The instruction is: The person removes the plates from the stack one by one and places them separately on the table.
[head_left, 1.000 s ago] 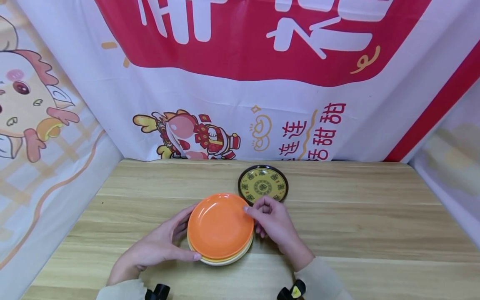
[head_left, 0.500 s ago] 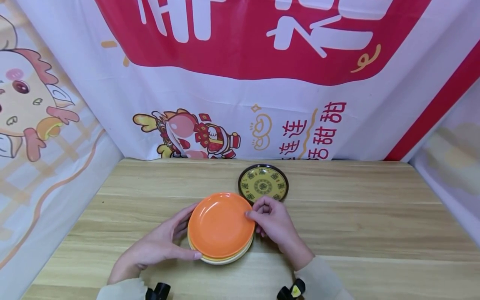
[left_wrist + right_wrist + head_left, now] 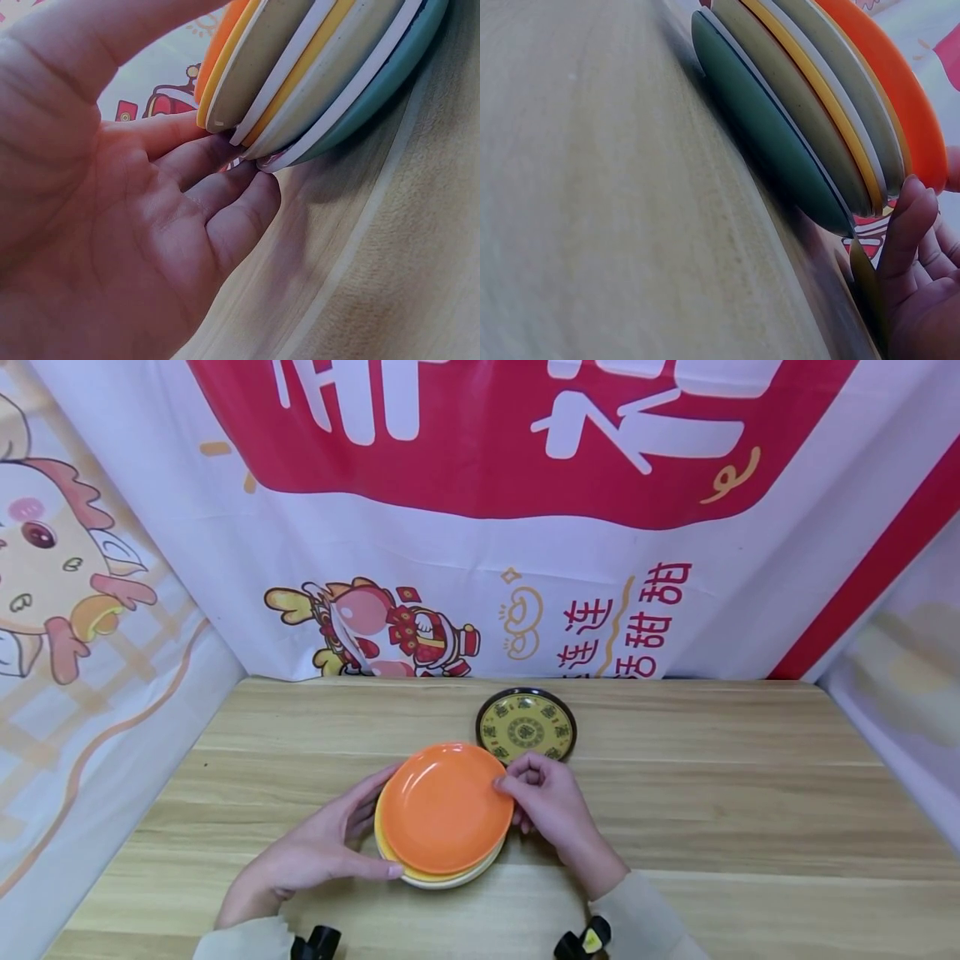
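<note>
Orange plate (image 3: pixel 448 810) atop the stack (image 3: pixel 802 112), off-centre rightward. Right hand (image 3: pixel 551 802): grip closed, thumb and finger pinching its rim. Left hand (image 3: pixel 318 852): grip half open, bracketing the stack. Narrow pinch might slip; sideways drag could skew the layers below. Patterned dish (image 3: pixel 527 727) partly covered; plate count uncertain.

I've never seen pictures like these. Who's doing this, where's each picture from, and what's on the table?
No machine: a bare-handed person does this. The wide picture is taken from the head, looking down; the others from each wrist. On the pale wooden table stands a stack of round plates: a shiny orange plate on top, a green plate at the bottom. Beyond it lies a round, dark-rimmed, yellow-patterned plate. The left hand holds the stack's side; the right hand pinches the orange plate's rim.
</note>
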Motion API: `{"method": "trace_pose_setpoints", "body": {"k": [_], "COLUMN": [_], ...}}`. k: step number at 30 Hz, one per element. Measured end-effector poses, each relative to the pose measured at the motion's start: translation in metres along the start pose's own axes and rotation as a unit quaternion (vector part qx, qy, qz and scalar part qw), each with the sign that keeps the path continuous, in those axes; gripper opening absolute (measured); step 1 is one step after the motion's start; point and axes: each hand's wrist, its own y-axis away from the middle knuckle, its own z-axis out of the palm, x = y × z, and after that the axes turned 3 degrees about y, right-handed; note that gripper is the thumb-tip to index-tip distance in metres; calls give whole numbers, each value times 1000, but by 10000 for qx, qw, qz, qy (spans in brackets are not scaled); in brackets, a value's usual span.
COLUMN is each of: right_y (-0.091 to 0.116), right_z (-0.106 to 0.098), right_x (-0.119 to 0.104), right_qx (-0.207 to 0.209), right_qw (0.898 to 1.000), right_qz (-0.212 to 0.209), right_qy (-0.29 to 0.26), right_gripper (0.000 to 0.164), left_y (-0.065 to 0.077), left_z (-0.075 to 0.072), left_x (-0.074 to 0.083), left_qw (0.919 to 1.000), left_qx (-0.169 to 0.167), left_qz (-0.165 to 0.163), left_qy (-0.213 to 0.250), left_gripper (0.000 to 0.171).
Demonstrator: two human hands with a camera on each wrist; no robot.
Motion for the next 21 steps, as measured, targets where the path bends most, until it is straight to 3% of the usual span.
{"method": "trace_pose_setpoints", "body": {"k": [10, 21], "right_y": [0, -1], "right_z": [0, -1], "right_x": [-2, -1], "right_qx": [161, 158], "right_qw": [9998, 9996], "right_qz": [131, 127], "right_qy": [-70, -179], "right_gripper": [16, 18], "left_y": [0, 0], "left_z": [0, 1], "left_x": [2, 2], "left_qw": [9997, 9998], "left_qx": [85, 101], "left_qz": [-240, -196], "left_qy": [19, -3], "left_gripper": [112, 112]}}
